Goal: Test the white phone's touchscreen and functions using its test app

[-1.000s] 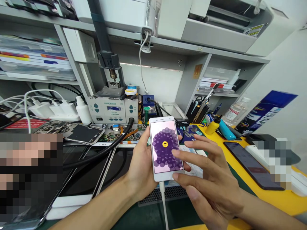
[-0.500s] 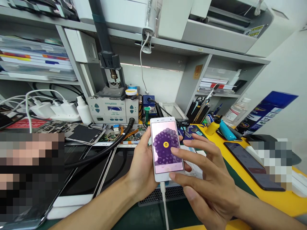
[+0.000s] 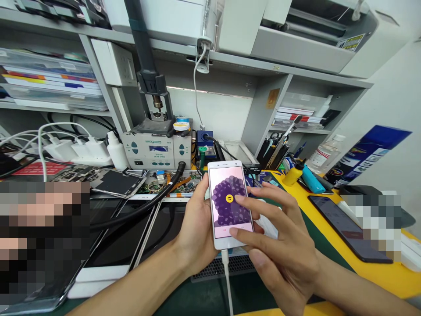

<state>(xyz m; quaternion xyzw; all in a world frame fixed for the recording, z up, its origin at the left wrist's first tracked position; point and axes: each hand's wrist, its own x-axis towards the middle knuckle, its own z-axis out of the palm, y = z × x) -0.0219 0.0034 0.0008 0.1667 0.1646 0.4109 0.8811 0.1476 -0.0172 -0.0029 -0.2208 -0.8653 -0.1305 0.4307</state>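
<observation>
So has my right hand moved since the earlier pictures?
Yes: judged against the yellow bottle, your right hand has shifted left and slightly up in view.

one left hand (image 3: 197, 226), one right hand (image 3: 289, 245), one lit white phone (image 3: 224, 217), one yellow bottle (image 3: 292, 175), one toothbrush (image 3: 292, 126).

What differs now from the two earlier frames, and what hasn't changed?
The right hand has shifted slightly left and up over the phone, reaching farther across the screen. Below the purple pattern, a pale strip with marks now shows, absent in the first frame. Nothing was grasped or released. The left hand still holds the phone, white cable plugged into its lower end.
</observation>
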